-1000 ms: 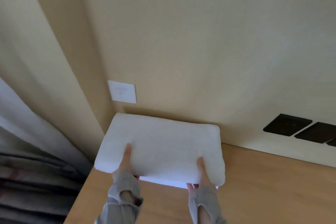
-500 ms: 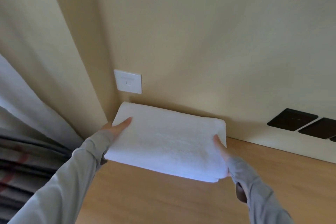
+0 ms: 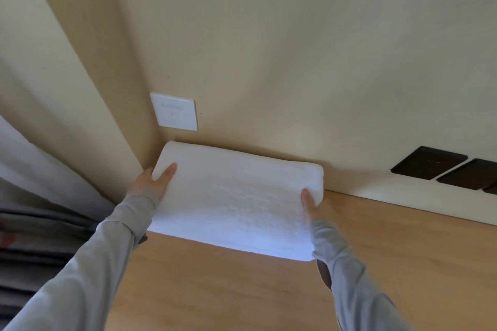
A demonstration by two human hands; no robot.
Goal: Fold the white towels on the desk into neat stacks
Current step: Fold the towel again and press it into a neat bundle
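A second ago both hands held the folded white towel (image 3: 236,201) by its near long edge. Since then they have slid out to its two short ends and carried it back into the corner. It now looks set down on the wooden desk (image 3: 242,293), its far edge close against the wall below the white switch plate (image 3: 174,111). That suggests this towel's folding is finished and it is being squared into place, either as the base of a stack or on top of one; no other towel is in view.

The left hand (image 3: 152,183) grips the towel's left end. Its thumb lies flat on the top surface, pointing inward over the cloth, while the other fingers are hidden past the end, so how far they spread cannot be told. The right hand (image 3: 309,205) grips the right end in the same way, thumb on top near the far corner and the remaining fingers out of sight behind or under the thick fold. The whole towel lies between the two thumbs, and the bare desk runs toward the person from below both wrists. Beyond the right thumb, dark socket plates (image 3: 430,162) sit on the wall; outside the left hand hangs a curtain (image 3: 40,169).
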